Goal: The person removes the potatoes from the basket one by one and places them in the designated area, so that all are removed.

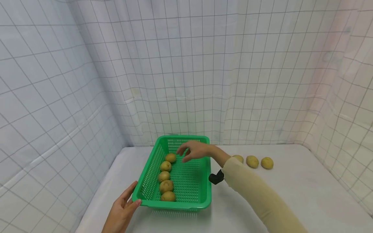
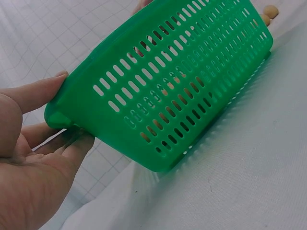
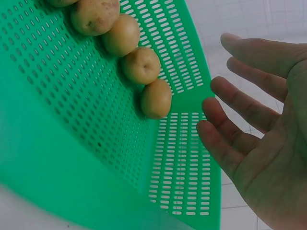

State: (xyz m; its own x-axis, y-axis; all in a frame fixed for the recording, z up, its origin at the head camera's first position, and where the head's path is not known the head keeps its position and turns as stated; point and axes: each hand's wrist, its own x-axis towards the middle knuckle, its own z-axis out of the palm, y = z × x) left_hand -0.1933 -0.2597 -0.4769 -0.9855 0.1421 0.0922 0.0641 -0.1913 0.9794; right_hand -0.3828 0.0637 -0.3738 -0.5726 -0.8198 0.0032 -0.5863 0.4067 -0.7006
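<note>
A green plastic basket (image 1: 175, 205) with slotted walls stands on the white table. Along its left side lies a row of several potatoes (image 1: 166, 186). My left hand (image 1: 121, 210) grips the near-left corner; in the left wrist view the thumb lies over the rim and the other fingers reach beneath it. Over the far part of the basket hovers my right hand (image 1: 196, 151), near the farthest potato (image 3: 156, 99). Its fingers are spread and loosely bent, with nothing between them in the right wrist view.
Three more potatoes (image 1: 252, 161) lie on the table (image 1: 291, 194) to the right of the basket, one partly behind my right sleeve (image 1: 256, 194). A black piece (image 1: 216, 177) shows by the right wrist. Grid-patterned white sheets (image 1: 186, 81) enclose the table at the back and sides.
</note>
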